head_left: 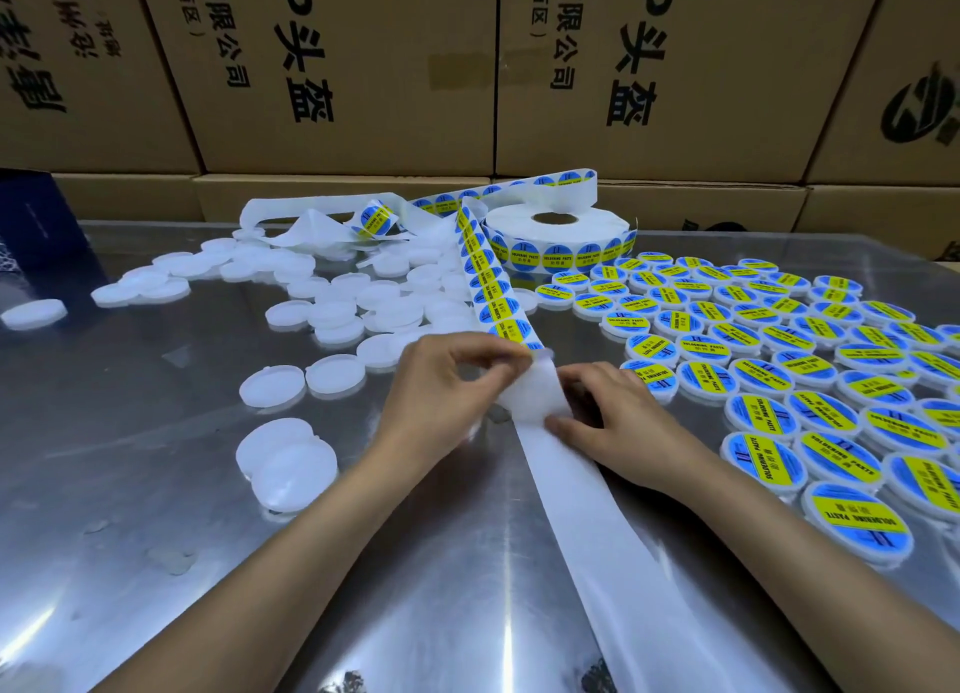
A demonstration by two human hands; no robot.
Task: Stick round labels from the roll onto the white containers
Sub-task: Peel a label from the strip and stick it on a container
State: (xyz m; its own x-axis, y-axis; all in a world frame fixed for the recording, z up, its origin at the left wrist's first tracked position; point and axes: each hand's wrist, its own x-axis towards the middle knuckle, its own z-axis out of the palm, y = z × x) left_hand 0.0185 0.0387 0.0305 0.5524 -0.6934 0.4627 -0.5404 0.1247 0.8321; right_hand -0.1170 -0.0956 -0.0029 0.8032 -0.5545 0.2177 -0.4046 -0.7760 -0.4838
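Note:
A label roll (556, 232) lies flat at the back of the metal table (156, 484). Its strip of blue and yellow round labels (491, 292) runs toward me and ends between my hands. My left hand (447, 391) pinches the strip's end with thumb and fingertips. My right hand (608, 417) holds a blurred white container (540, 391) against the strip. Empty white backing paper (597, 526) trails to the near edge. Unlabelled white containers (332, 308) lie scattered on the left. Labelled containers (779, 360) lie in rows on the right.
Stacked cardboard boxes (363, 69) with black printing wall off the back of the table. Loose used backing paper (311, 219) curls at the back left. A dark blue object (31, 214) stands at the far left edge.

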